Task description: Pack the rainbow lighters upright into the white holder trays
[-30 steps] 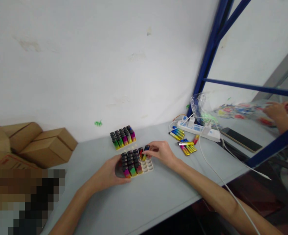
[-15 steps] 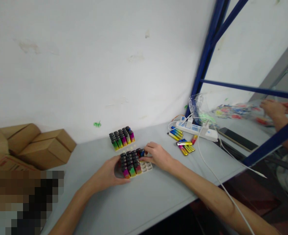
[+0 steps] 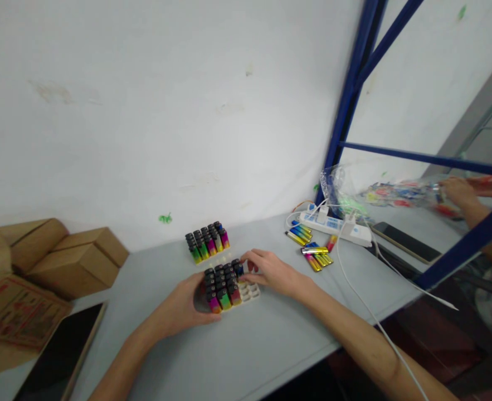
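Observation:
A white slotted tray [image 3: 252, 292] stands on the table, its left part packed with upright lighters [image 3: 223, 289] with black tops and magenta, green and red bodies. My left hand [image 3: 187, 301] grips the tray's left side, thumb at the near corner and fingers behind. At the back right of the packed lighters, my right hand [image 3: 266, 271] has its thumb and fingertips closed round a blue lighter [image 3: 240, 269]; its lower end is partly hidden. Slots at the tray's right end hold nothing. Behind it is a second group of upright lighters [image 3: 207, 243] in a pale tray.
Loose lighters [image 3: 317, 257] lie to the right, near a white power strip [image 3: 333, 224] with cables. A phone [image 3: 407, 242], blue rack post [image 3: 346, 106] and another person's hands [image 3: 463, 192] with a plastic bag are farther right. Cardboard boxes [image 3: 74, 262] and a dark tablet-like device [image 3: 62, 351] stand left.
The view has shifted slightly. My right fingers stay at the blue lighter, which appears slightly lower among the others. My left hand keeps its hold on the tray.

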Demonstrator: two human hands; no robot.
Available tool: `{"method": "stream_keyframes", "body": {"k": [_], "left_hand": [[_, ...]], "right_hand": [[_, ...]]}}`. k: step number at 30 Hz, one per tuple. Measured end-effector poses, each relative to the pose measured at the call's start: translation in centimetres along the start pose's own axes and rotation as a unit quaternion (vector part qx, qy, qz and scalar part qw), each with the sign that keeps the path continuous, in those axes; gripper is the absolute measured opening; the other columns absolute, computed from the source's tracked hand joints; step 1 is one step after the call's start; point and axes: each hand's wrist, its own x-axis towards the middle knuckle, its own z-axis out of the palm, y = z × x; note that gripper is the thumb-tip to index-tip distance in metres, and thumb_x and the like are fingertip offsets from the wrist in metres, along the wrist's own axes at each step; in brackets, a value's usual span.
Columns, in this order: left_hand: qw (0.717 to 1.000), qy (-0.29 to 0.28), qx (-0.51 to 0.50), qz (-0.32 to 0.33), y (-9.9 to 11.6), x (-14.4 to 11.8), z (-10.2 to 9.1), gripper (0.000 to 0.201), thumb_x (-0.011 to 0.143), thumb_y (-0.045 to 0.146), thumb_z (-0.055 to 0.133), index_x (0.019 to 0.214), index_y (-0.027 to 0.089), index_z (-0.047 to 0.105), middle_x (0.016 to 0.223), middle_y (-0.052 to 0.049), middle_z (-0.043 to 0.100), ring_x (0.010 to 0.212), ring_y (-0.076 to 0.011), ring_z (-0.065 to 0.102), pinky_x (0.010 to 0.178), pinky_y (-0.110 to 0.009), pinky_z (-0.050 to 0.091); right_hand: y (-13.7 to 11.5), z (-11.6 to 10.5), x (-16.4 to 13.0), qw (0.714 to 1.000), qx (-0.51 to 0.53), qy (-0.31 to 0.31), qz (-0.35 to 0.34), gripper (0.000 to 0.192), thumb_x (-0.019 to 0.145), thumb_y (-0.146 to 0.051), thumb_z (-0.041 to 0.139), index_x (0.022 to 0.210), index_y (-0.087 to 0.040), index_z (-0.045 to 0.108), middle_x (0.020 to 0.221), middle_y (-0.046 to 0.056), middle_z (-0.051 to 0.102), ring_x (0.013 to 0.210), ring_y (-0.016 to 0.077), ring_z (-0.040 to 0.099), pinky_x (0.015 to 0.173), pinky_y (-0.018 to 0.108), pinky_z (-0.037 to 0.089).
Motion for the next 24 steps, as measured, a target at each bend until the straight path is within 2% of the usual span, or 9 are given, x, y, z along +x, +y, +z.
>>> {"method": "stream_keyframes", "body": {"k": [5,9,14,17,19,21,22,24], "left_hand": [[1.000,-0.002,0.005,0.004,-0.2,0.1,0.0,0.068,0.060,0.036,0.094,0.122,0.018,0.073,0.123,-0.012,0.080,0.111,-0.0382,0.074,0.104,-0.051,0.060],[1.000,-0.005,0.008,0.003,-0.1,0.1,-0.1,0.066,0.061,0.036,0.093,0.121,0.017,0.073,0.122,-0.012,0.080,0.110,-0.0374,0.074,0.103,-0.051,0.061],[1.000,-0.005,0.001,0.004,0.0,0.1,-0.1,0.065,0.061,0.036,0.093,0.121,0.018,0.073,0.123,-0.011,0.080,0.111,-0.0379,0.074,0.104,-0.050,0.060],[1.000,-0.005,0.005,0.004,-0.2,0.1,0.0,0.064,0.062,0.036,0.092,0.120,0.018,0.073,0.123,-0.012,0.080,0.112,-0.0385,0.074,0.106,-0.052,0.059],[1.000,-0.004,0.008,0.003,-0.4,0.1,0.0,0.065,0.061,0.037,0.093,0.119,0.017,0.073,0.125,-0.013,0.080,0.113,-0.0394,0.074,0.107,-0.052,0.058],[1.000,-0.003,0.010,0.002,-0.4,0.1,0.0,0.067,0.061,0.039,0.094,0.121,0.017,0.072,0.127,-0.013,0.079,0.116,-0.0396,0.073,0.108,-0.051,0.057],[1.000,-0.003,0.010,0.001,-0.4,0.0,-0.1,0.067,0.062,0.039,0.093,0.122,0.017,0.072,0.128,-0.013,0.079,0.116,-0.0393,0.073,0.108,-0.051,0.057],[1.000,-0.005,0.010,-0.003,-0.2,0.0,-0.1,0.068,0.063,0.038,0.092,0.124,0.017,0.072,0.128,-0.012,0.079,0.116,-0.0384,0.073,0.106,-0.049,0.058]], "right_hand": [[0.0,-0.4,0.0,0.998,0.054,0.023,-0.003,0.023,0.102,-0.037,0.071,0.118,-0.021,0.065,0.095,0.004,0.070,0.081,0.0177,0.066,0.079,0.030,0.054],[0.0,-0.1,-0.2,0.996,0.077,0.040,-0.017,0.037,0.100,-0.031,0.074,0.132,-0.022,0.058,0.106,0.004,0.068,0.079,0.0148,0.064,0.079,0.030,0.056],[-0.8,-0.3,-0.3,0.993,0.065,0.039,-0.085,0.017,0.106,-0.031,0.064,0.118,-0.020,0.067,0.111,0.008,0.065,0.085,0.0159,0.064,0.085,0.031,0.057],[-0.6,-1.1,-0.4,0.991,0.066,0.051,-0.103,0.025,0.106,-0.038,0.065,0.123,-0.020,0.068,0.113,0.008,0.067,0.089,0.0172,0.066,0.089,0.032,0.056],[0.4,-2.2,-0.4,0.991,0.038,0.106,-0.069,0.032,0.107,-0.039,0.062,0.133,-0.021,0.064,0.114,0.009,0.068,0.090,0.0180,0.066,0.091,0.033,0.056],[2.2,-3.6,-0.5,0.983,-0.037,0.178,0.020,0.030,0.109,-0.033,0.058,0.135,-0.020,0.064,0.112,0.009,0.070,0.093,0.0200,0.067,0.095,0.035,0.054],[3.3,-4.3,-0.6,0.974,-0.093,0.187,0.084,0.027,0.108,-0.027,0.057,0.132,-0.018,0.066,0.117,0.012,0.070,0.100,0.0219,0.068,0.100,0.037,0.052],[5.3,-5.5,-1.0,0.944,-0.201,0.121,0.231,0.023,0.105,-0.018,0.056,0.123,-0.016,0.070,0.124,0.015,0.071,0.114,0.0249,0.067,0.105,0.037,0.049]]}}
